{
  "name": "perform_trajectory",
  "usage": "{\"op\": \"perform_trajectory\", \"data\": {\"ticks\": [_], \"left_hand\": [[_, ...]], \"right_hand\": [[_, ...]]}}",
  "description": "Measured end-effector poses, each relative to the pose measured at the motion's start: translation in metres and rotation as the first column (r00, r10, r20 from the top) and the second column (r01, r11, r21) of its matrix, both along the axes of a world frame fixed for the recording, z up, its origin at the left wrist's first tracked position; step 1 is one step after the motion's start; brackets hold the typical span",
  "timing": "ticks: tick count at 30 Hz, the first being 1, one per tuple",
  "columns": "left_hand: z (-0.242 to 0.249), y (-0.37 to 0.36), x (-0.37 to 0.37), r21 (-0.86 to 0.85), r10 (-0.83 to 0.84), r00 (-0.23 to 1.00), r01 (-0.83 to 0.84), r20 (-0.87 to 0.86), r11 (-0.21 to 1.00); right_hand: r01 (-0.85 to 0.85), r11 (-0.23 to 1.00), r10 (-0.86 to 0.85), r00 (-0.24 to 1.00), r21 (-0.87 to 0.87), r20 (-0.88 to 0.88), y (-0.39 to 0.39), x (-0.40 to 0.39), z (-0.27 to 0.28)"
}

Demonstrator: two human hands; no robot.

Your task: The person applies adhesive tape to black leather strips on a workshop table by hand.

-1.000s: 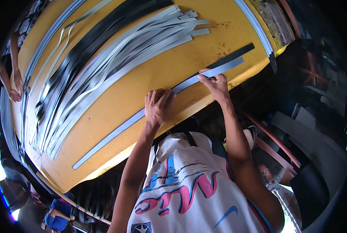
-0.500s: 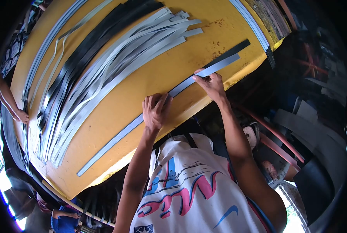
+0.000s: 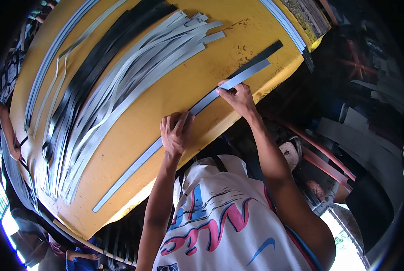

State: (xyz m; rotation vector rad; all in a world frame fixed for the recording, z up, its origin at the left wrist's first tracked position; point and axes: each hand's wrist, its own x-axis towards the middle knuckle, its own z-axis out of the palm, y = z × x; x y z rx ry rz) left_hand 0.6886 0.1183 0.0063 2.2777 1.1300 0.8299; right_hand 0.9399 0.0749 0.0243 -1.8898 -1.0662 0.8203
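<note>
A long grey strip (image 3: 251, 73) lies along the near side of the yellow table, over a black strip (image 3: 270, 50) whose far end shows beside it. My left hand (image 3: 175, 133) presses down around the middle of the strips with curled fingers, thumb along the near edge. Farther up, my right hand (image 3: 239, 97) pinches the grey strip between thumb and fingers. The grey strip's far end sits slightly apart from the black one, at an angle. Under my left palm the strips are hidden.
Beyond my hands, a bundle of loose grey strips (image 3: 134, 81) and a bundle of black strips (image 3: 93, 67) cover the yellow table (image 3: 134, 149). More strips (image 3: 288, 25) cross its right end. Another person's hand (image 3: 15, 153) is at the left edge. Dark sheets (image 3: 369, 212) stand at right.
The view has shifted slightly, so table and strips appear a little further left. Both my hands keep their places on the strips. The other person's hand at left has moved outward and down.
</note>
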Motion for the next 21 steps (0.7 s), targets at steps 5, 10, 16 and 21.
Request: {"op": "perform_trajectory", "data": {"ticks": [5,10,16,21], "left_hand": [[-0.0002,0.0001,0.0004,-0.002,0.002,1.000,-0.002,0.006,1.000],[-0.0069,-0.0002,-0.0014,0.008,0.001,1.000,-0.001,0.000,1.000],[-0.0011,-0.0002,-0.0002,-0.021,0.003,1.000,-0.003,0.001,1.000],[-0.0015,-0.0005,-0.0001,-0.019,0.006,1.000,-0.006,-0.009,1.000]], "right_hand": [[0.010,1.000,-0.010,1.000,0.004,0.013,0.0007,-0.0012,0.0006],[0.007,0.998,-0.005,0.999,-0.059,0.041,0.0018,-0.0014,0.0004],[0.001,1.000,0.001,0.993,-0.017,0.117,0.0016,-0.0020,-0.0029],[0.014,0.998,-0.008,0.995,-0.065,0.095,0.0029,-0.0032,0.0003]]}}
